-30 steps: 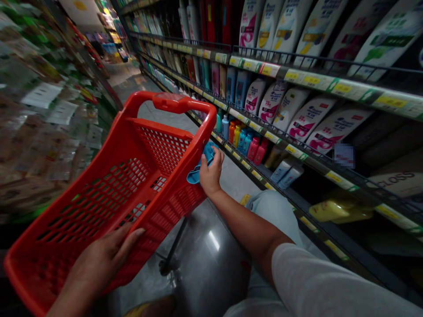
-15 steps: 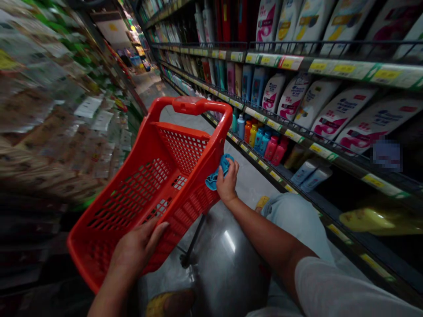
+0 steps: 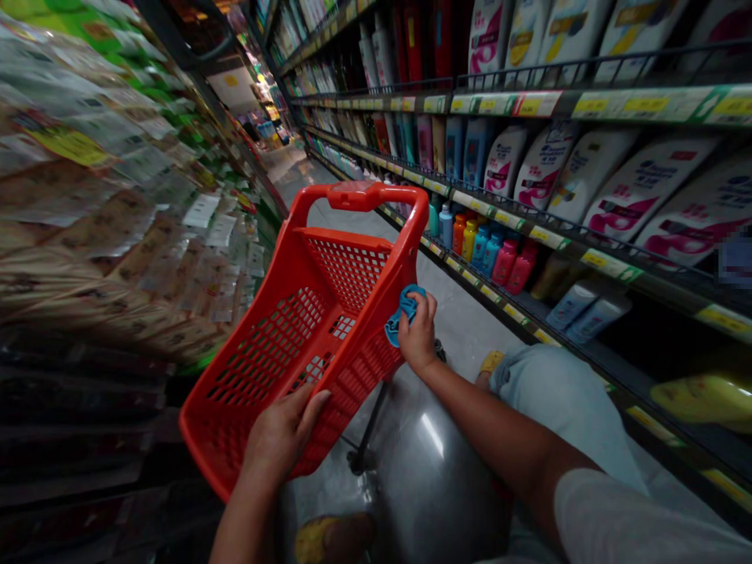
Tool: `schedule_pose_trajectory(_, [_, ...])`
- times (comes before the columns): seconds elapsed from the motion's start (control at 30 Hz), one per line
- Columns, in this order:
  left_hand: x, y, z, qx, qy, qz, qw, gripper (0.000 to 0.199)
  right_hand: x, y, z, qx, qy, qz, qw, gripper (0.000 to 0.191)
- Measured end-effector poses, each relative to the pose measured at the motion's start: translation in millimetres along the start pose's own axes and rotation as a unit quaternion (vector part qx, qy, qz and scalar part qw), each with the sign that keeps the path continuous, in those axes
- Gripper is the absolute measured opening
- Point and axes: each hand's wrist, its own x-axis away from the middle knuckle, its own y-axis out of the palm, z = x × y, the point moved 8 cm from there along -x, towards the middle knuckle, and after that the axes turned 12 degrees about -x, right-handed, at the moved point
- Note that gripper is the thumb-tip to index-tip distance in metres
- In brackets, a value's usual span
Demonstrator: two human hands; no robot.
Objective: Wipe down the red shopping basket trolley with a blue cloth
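Observation:
A red plastic shopping cart with perforated sides stands before me, its handle at the far end. On its near rim my left hand is closed, with the thumb outside and the other fingers over the inner side. My right hand grips a crumpled blue cloth and presses it against the outer side of the basket, below the handle. Part of the cloth is hidden under my fingers.
Shelves of shampoo bottles line the right, with several small coloured bottles lower down. Packaged goods hang on the left. Grey shiny floor lies beneath. My knee is bent beside the cart.
The cart and both hands appear shifted right and slightly down in view, as do the shelves. Both grips stay the same, and the cloth remains against the cart's side.

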Motion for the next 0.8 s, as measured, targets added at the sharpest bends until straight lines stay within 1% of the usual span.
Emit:
schedule_pose_trajectory(0.07, [-0.9, -0.5, 1.3, -0.007, 0.002, 0.003, 1.0, 0.043, 13.4, 2.7, 7.2, 0.011, 0.048, -0.004, 0.999, 0.034])
schedule_pose_trajectory(0.1, [-1.7, -0.6, 1.8, -0.011, 0.003, 0.005, 1.0, 0.043, 17.8, 6.8, 4.5, 0.014, 0.056, -0.015, 0.998, 0.036])
schedule_pose_trajectory(0.13, [-2.5, -0.5, 2.2, -0.016, 0.004, 0.007, 1.0, 0.043, 20.8, 12.1, -1.4, 0.016, 0.052, -0.031, 0.998, 0.038])
schedule_pose_trajectory(0.23, [-4.8, -0.3, 3.2, -0.041, 0.003, 0.015, 0.999, 0.042, 26.4, 26.0, -18.4, 0.018, 0.012, -0.092, 0.996, 0.044])
schedule_pose_trajectory(0.27, [-5.3, -0.6, 3.6, -0.047, 0.003, 0.019, 0.999, 0.041, 28.1, 28.4, -18.5, 0.022, 0.001, -0.114, 0.993, 0.045])
schedule_pose_trajectory(0.33, [-6.0, -1.2, 4.7, -0.05, 0.004, 0.023, 0.999, 0.04, 30.0, 28.3, -7.7, 0.035, 0.0, -0.142, 0.989, 0.046])
schedule_pose_trajectory(0.37, [-6.3, -1.5, 5.4, -0.049, 0.004, 0.024, 0.999, 0.04, 30.1, 26.1, 1.3, 0.044, 0.014, -0.143, 0.989, 0.046])
schedule_pose_trajectory(0.43, [-7.0, -1.8, 6.2, -0.049, 0.004, 0.023, 0.999, 0.04, 31.0, 19.9, 16.5, 0.059, 0.057, -0.119, 0.989, 0.045])
schedule_pose_trajectory(0.47, [-7.4, -2.1, 6.3, -0.052, 0.002, 0.024, 0.998, 0.04, 33.4, 18.1, 18.7, 0.061, 0.073, -0.104, 0.99, 0.046])
schedule_pose_trajectory(0.5, [-7.8, -2.4, 6.2, -0.054, 0.001, 0.025, 0.998, 0.041, 37.7, 19.4, 16.1, 0.059, 0.074, -0.1, 0.99, 0.047])
schedule_pose_trajectory(0.53, [-8.1, -2.3, 5.9, -0.055, 0.0, 0.025, 0.998, 0.041, 43.9, 24.0, 9.1, 0.051, 0.059, -0.113, 0.991, 0.049])
schedule_pose_trajectory(0.6, [-8.2, -1.7, 5.2, -0.052, 0.0, 0.024, 0.998, 0.041, 61.0, 38.1, -9.2, 0.028, -0.003, -0.173, 0.985, 0.055])
schedule_pose_trajectory(0.63, [-7.8, -1.3, 4.9, -0.052, 0.0, 0.023, 0.998, 0.041, 69.7, 43.4, -14.3, 0.017, -0.031, -0.201, 0.979, 0.057])
schedule_pose_trajectory(0.67, [-7.2, -1.1, 4.6, -0.051, 0.0, 0.023, 0.998, 0.041, 76.0, 45.0, -13.1, 0.01, -0.045, -0.212, 0.976, 0.057])
schedule_pose_trajectory(0.7, [-6.4, -1.2, 4.4, -0.052, 0.0, 0.025, 0.998, 0.04, 78.5, 42.1, -4.6, 0.008, -0.04, -0.198, 0.979, 0.056])
schedule_pose_trajectory(0.73, [-5.6, -1.6, 4.6, -0.053, 0.0, 0.027, 0.998, 0.04, 77.6, 35.2, 10.7, 0.009, -0.015, -0.16, 0.987, 0.053])
schedule_pose_trajectory(0.8, [-4.4, -1.9, 5.4, -0.058, 0.002, 0.026, 0.998, 0.04, 73.5, 15.9, 53.1, 0.006, 0.074, -0.042, 0.996, 0.044])
